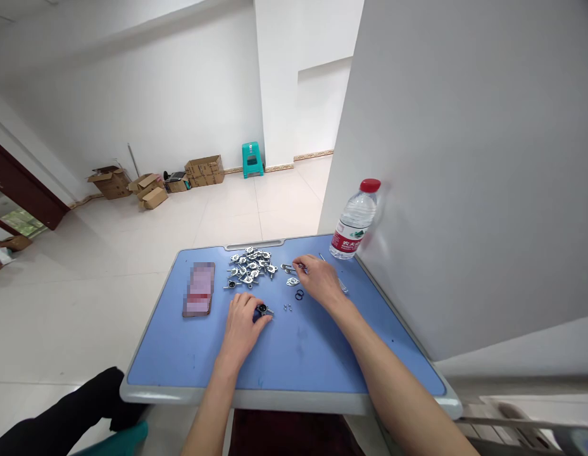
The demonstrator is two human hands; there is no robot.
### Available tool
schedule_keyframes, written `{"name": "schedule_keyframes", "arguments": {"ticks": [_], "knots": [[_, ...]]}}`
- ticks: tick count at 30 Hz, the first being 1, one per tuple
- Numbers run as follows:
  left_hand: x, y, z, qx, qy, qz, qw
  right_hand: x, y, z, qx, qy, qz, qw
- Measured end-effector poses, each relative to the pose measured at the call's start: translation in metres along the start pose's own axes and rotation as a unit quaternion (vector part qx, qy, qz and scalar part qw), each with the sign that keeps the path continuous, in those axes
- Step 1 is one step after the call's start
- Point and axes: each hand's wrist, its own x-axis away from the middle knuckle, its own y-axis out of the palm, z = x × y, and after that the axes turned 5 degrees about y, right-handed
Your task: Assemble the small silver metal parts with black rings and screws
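Note:
On the blue tabletop, my left hand (242,320) curls its fingers and thumb around a small metal fitting with a black round centre (262,309). Farther to the right, my right hand (317,277) has its fingertips pinched together beside some loose metal pieces (287,268); whatever is between them is too small to make out. Just below that hand lie flat metal plates (292,282) and black rubber rings (299,295). Several tiny screws (287,308) rest between my hands. Beyond my left hand is a pile of similar metal fittings (252,265).
A phone (199,289) lies at the table's left. At the far right corner stands a red-capped water bottle (355,218) by the grey wall, with a thin tool (342,285) partly behind my right hand. Cardboard boxes (204,171) and a teal stool (252,159) are on the floor beyond.

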Motion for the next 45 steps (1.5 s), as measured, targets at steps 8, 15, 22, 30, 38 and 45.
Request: {"name": "schedule_keyframes", "arguments": {"ticks": [8,15,22,30,38,45], "knots": [[0.004,-0.006,-0.012,-0.078,-0.036,0.039,0.996,0.004,-0.002,0.001,-0.017,-0.007,0.011,1.000],[0.002,-0.011,-0.032,-0.118,-0.124,0.094,0.981,0.007,-0.005,-0.001,-0.020,-0.010,-0.002,1.000],[-0.004,-0.007,-0.043,-0.116,-0.089,0.145,0.978,0.009,-0.007,-0.006,-0.021,-0.016,-0.011,1.000],[-0.013,-0.003,-0.047,-0.137,-0.079,0.143,0.977,0.010,-0.009,-0.009,-0.029,-0.020,-0.020,0.999],[-0.040,-0.007,-0.012,-0.173,-0.029,0.093,0.980,0.011,-0.012,-0.012,-0.031,-0.016,-0.028,0.999],[-0.047,0.001,-0.012,-0.201,-0.033,0.043,0.978,0.009,-0.014,-0.012,-0.034,-0.011,-0.027,0.999]]}}
